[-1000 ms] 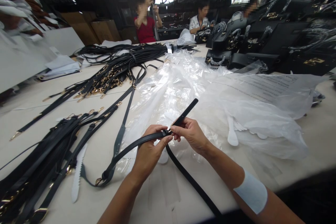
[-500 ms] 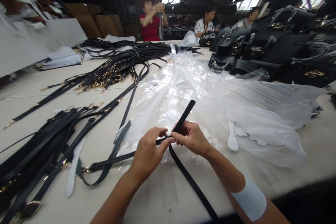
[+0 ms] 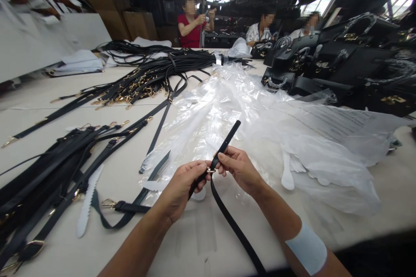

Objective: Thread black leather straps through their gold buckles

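Over the front of the table, my left hand (image 3: 185, 186) is closed on a black strap, right by its small gold buckle (image 3: 211, 170). My right hand (image 3: 238, 165) pinches the strap's punched end (image 3: 231, 135), which runs through the buckle and points up and away. From the buckle a long length of black strap (image 3: 232, 214) curves down to the table's front edge. On the left, past my wrist, the strap continues to a gold snap hook (image 3: 108, 203) lying on the table.
Black straps with gold hooks (image 3: 65, 169) are heaped at left, more (image 3: 143, 73) behind. Clear plastic bags (image 3: 208, 112) cover the middle. White serrated plastic pieces (image 3: 89, 203) lie about. Black handbags (image 3: 341, 60) are stacked at back right. Several people, one in red (image 3: 191, 30), are beyond the table.
The hands have drawn slightly apart, and the gold buckle now shows between them. The strap end has been turned and stands more edge-on. Across the table, the person in red has lowered their hands.
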A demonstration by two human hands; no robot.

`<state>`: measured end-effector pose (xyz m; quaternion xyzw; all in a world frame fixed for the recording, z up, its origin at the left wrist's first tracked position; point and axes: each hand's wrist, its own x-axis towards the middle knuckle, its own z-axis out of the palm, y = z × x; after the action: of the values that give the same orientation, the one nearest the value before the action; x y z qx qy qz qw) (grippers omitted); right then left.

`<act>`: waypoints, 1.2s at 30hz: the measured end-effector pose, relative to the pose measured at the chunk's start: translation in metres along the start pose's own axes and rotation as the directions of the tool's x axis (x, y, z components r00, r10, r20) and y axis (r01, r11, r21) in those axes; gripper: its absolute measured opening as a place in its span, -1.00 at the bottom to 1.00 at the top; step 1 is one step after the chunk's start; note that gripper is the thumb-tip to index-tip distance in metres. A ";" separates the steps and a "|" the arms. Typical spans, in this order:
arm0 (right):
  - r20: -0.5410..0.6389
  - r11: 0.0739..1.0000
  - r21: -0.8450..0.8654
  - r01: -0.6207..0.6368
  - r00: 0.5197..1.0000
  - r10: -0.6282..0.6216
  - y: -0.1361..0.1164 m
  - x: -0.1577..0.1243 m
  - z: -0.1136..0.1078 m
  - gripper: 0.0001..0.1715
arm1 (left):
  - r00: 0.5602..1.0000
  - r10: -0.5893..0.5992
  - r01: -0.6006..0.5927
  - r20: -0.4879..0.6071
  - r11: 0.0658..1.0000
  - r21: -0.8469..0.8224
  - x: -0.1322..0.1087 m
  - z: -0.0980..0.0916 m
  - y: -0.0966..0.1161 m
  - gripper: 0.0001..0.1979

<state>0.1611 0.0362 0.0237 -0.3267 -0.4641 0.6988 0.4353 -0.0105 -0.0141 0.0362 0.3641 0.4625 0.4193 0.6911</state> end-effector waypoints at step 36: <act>0.050 0.830 -0.508 0.231 0.970 -0.240 0.013 -0.009 0.009 -0.80 | 0.999 -0.040 0.039 0.032 0.999 0.033 0.006 -0.008 0.004 -0.78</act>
<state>0.1533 0.0227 0.0155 -0.3761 -0.6654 0.4895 0.4198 -0.0172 -0.0059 0.0349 0.3730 0.4650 0.3919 0.7007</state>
